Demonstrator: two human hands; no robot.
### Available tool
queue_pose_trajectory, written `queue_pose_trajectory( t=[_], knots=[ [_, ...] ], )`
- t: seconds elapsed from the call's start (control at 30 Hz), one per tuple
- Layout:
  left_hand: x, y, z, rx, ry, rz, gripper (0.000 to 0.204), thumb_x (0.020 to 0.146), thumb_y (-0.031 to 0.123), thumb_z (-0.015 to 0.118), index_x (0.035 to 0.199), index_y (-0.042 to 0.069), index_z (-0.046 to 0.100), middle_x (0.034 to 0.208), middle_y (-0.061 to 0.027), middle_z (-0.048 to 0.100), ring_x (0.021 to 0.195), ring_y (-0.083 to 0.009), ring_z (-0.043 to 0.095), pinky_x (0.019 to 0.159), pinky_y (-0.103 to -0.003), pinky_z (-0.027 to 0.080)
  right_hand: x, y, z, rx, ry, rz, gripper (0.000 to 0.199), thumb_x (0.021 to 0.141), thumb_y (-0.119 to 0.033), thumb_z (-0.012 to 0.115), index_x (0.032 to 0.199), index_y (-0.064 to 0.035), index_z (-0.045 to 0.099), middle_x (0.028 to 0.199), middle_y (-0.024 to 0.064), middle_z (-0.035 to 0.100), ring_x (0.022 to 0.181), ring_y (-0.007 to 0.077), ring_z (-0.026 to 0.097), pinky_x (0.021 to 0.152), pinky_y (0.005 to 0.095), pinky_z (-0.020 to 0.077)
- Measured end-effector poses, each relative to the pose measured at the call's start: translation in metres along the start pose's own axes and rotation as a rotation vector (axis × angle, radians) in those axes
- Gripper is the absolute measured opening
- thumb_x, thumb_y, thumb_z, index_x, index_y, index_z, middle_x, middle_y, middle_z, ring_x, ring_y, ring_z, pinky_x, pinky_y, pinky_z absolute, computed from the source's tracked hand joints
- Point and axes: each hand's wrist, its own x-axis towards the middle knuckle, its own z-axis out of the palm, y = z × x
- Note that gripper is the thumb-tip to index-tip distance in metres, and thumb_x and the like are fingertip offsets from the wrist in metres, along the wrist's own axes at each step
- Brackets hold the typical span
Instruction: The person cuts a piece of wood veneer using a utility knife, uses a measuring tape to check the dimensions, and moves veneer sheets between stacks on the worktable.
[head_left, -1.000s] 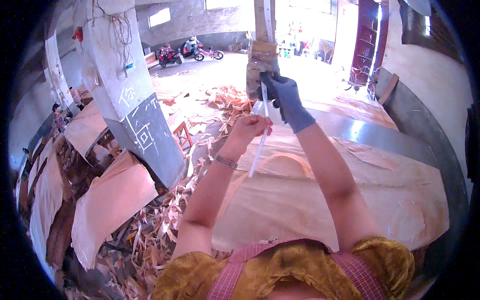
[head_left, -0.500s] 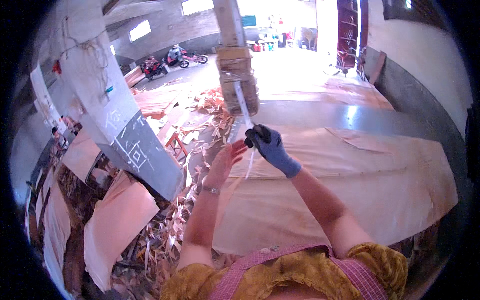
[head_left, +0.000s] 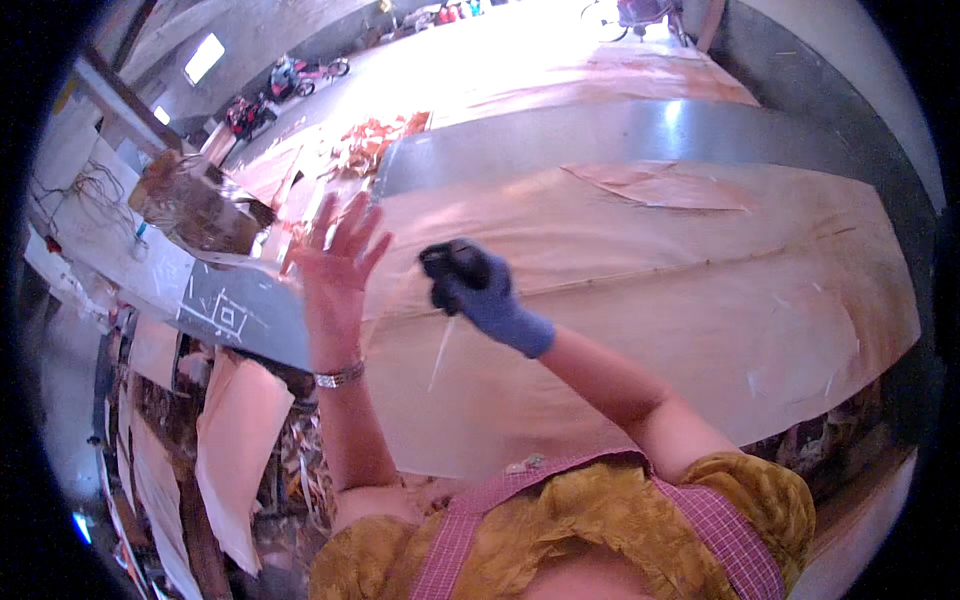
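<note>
My right hand [head_left: 475, 290], in a blue-grey glove with black fingers, is closed on a thin white strip [head_left: 441, 352] whose end hangs below the fist. My left hand [head_left: 338, 250] is bare, raised with its fingers spread, and holds nothing that I can see. Beside it hangs a brown bundle [head_left: 200, 208] wrapped in shiny tape on a wooden post. A pale band [head_left: 238, 261] runs from the bundle toward my left hand; whether they touch I cannot tell. Under both hands lies a large, thin, pale-brown wood sheet [head_left: 640, 330], creased and with a seam across it.
Beyond the sheet runs a smooth grey metal surface [head_left: 560, 135]. Veneer scraps [head_left: 370, 140] lie in a heap at the far left. More thin sheets [head_left: 235, 440] lean at the near left, close to a grey-and-white pillar [head_left: 250, 320]. Motorbikes [head_left: 290, 80] stand farther back.
The view has tilted and turned, and the hanging bundle now appears farther left. My hands have drawn apart, the left opening wide, while the right has come away from the bundle with the strip.
</note>
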Motion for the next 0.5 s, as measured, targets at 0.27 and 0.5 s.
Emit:
queue_pose_trajectory(
  t=[0.27, 0.5],
  knots=[
    [0.041, -0.163, 0.092, 0.559, -0.049, -0.97, 0.039, 0.094, 0.042, 0.059, 0.102, 0.004, 0.066, 0.092, -0.005, 0.066, 0.083, -0.0119, 0.063, 0.075, -0.026, 0.052, -0.03, -0.053, -0.169, -0.08, 0.244, 0.179, 0.047, 0.082, -0.008, 0.074, 0.125, -0.0039, 0.055, 0.063, -0.0003, 0.057, 0.05, 0.0064, 0.054, 0.043, 0.0209, 0.0393],
    [0.105, -0.315, 0.08, 0.762, -0.339, -0.956, 0.024, 0.089, 0.032, 0.068, 0.087, 0.008, 0.064, 0.08, 0.0011, 0.063, 0.073, -0.0063, 0.057, 0.067, -0.022, 0.049, -0.013, -0.023, -0.281, -0.142, 0.386, 0.374, 0.035, 0.086, -0.015, 0.071, 0.116, -0.002, 0.06, 0.068, 0.0026, 0.062, 0.056, 0.009, 0.059, 0.045, 0.022, 0.0419]
  ],
)
